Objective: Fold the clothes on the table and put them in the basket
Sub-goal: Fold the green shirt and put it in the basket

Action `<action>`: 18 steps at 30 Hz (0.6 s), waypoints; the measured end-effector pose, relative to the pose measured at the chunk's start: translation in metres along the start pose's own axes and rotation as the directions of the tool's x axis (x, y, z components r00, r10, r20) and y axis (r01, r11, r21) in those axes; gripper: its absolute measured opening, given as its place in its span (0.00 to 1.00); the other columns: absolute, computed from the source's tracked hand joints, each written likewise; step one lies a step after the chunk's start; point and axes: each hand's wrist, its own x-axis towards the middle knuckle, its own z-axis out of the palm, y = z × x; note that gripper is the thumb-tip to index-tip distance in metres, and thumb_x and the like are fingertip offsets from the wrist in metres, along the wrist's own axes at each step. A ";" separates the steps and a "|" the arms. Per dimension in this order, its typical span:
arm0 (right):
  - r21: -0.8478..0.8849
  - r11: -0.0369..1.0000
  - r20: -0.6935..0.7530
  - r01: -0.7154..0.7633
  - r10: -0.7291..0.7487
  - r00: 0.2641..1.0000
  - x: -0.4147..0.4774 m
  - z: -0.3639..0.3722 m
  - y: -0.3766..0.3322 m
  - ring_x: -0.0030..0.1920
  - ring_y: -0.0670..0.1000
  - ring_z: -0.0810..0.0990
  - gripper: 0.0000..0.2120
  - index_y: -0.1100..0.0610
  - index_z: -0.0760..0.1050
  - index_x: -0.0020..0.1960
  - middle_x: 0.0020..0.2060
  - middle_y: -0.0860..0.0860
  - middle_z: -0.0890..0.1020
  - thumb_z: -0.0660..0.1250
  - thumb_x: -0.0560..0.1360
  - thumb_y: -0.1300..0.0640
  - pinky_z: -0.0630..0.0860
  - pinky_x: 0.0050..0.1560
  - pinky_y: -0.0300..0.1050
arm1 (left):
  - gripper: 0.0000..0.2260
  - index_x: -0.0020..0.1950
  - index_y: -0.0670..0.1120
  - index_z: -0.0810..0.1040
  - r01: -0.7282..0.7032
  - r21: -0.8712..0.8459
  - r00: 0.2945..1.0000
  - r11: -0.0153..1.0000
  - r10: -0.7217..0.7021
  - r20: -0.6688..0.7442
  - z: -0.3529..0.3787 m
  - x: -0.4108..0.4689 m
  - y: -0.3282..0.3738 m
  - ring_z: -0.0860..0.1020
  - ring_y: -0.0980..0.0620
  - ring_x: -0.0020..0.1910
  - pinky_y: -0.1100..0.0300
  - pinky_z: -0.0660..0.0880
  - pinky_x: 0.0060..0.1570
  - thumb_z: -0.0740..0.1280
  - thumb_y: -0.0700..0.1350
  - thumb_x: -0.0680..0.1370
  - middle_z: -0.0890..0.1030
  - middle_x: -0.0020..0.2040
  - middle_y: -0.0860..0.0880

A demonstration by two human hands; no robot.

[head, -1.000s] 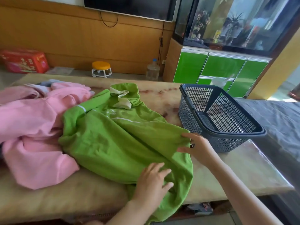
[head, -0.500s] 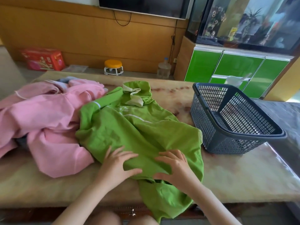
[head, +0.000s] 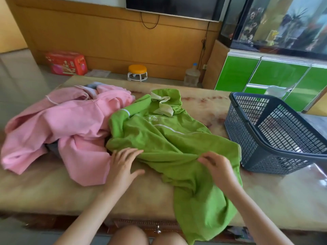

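So, our right hand [head: 217,167] has its fingers curled in and is pinching a bunch of the shirt [head: 169,138] near its lower middle. The cloth puckers toward the fingertips there. Our left hand [head: 123,165] is loose and flat with the fingers spread. Its tips rest on the shirt's left edge and the palm is down right where the shirt meets the pink top [head: 70,124], so it's just resting, no grip.

The shirt is green and lies rumpled in the middle of the table [head: 283,200]. Its cream collar [head: 164,106] is at the far end, a white-striped sleeve sits over on the left, and the bottom part drapes off the near edge and hangs down by our knees [head: 131,236].

The pink top is heaped to the left of the shirt, touching it, with a bit of grey cloth [head: 53,147] poking out underneath. The basket [head: 237,131] is dark mesh plastic and sits on the right side of the table, just beside the shirt's right edge. We can't tell if the two actually touch.

Past the table there's a stool [head: 137,72] with an orange seat, a red box [head: 66,63] on the floor by the wood wall and a clear bottle [head: 192,75]. There's also a green cabinet [head: 265,75] with a tank [head: 283,23] on top, plus the bottom edge of a TV [head: 173,7].
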 end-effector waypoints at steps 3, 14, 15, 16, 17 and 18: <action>-0.082 0.995 -0.091 -0.050 0.042 0.995 0.011 -0.007 0.001 0.45 0.51 0.81 0.02 0.50 0.80 0.47 0.42 0.47 0.83 0.68 0.75 0.53 0.77 0.46 0.50 | 0.26 0.59 0.46 0.78 0.003 -0.092 0.996 0.996 -0.011 -0.089 -0.003 0.014 0.005 0.72 0.49 0.56 0.59 0.66 0.58 0.79 0.45 0.63 0.77 0.56 0.48; -0.421 0.774 0.301 0.474 -0.374 0.877 -0.017 0.043 -0.008 0.66 0.52 0.73 0.23 0.46 0.79 0.61 0.65 0.46 0.76 0.71 0.67 0.41 0.63 0.69 0.51 | 0.28 0.73 0.57 0.64 0.023 -0.146 0.920 0.989 0.037 0.391 0.022 0.019 0.008 0.54 0.63 0.72 0.49 0.47 0.74 0.68 0.55 0.75 0.57 0.75 0.59; -0.423 0.800 0.335 0.426 -0.298 0.894 -0.014 0.046 -0.006 0.71 0.51 0.68 0.27 0.46 0.75 0.65 0.69 0.45 0.71 0.70 0.69 0.40 0.54 0.72 0.47 | 0.29 0.74 0.58 0.60 0.009 -0.106 0.902 0.994 0.038 0.430 0.025 0.024 0.009 0.52 0.61 0.74 0.48 0.46 0.74 0.66 0.56 0.75 0.54 0.76 0.58; -0.411 0.835 0.352 0.367 -0.226 0.908 -0.011 0.047 -0.004 0.74 0.49 0.62 0.29 0.45 0.71 0.69 0.72 0.44 0.66 0.69 0.70 0.39 0.48 0.73 0.43 | 0.30 0.75 0.58 0.58 -0.006 -0.076 0.886 0.997 0.041 0.462 0.026 0.030 0.011 0.50 0.59 0.75 0.47 0.46 0.74 0.66 0.57 0.75 0.52 0.77 0.57; -0.406 0.851 0.350 0.333 -0.192 0.917 -0.007 0.047 -0.001 0.75 0.47 0.59 0.30 0.45 0.68 0.71 0.74 0.42 0.62 0.67 0.72 0.38 0.45 0.73 0.40 | 0.31 0.75 0.59 0.56 -0.012 -0.062 0.870 0.998 0.041 0.492 0.028 0.035 0.012 0.49 0.58 0.76 0.46 0.47 0.74 0.65 0.58 0.75 0.51 0.78 0.56; -0.420 0.848 0.355 0.323 -0.174 0.918 -0.004 0.048 0.000 0.76 0.46 0.56 0.30 0.44 0.66 0.72 0.75 0.42 0.60 0.66 0.72 0.38 0.44 0.74 0.40 | 0.32 0.76 0.60 0.54 -0.015 -0.063 0.858 0.998 0.045 0.511 0.030 0.038 0.013 0.49 0.57 0.76 0.46 0.47 0.74 0.66 0.58 0.75 0.51 0.78 0.55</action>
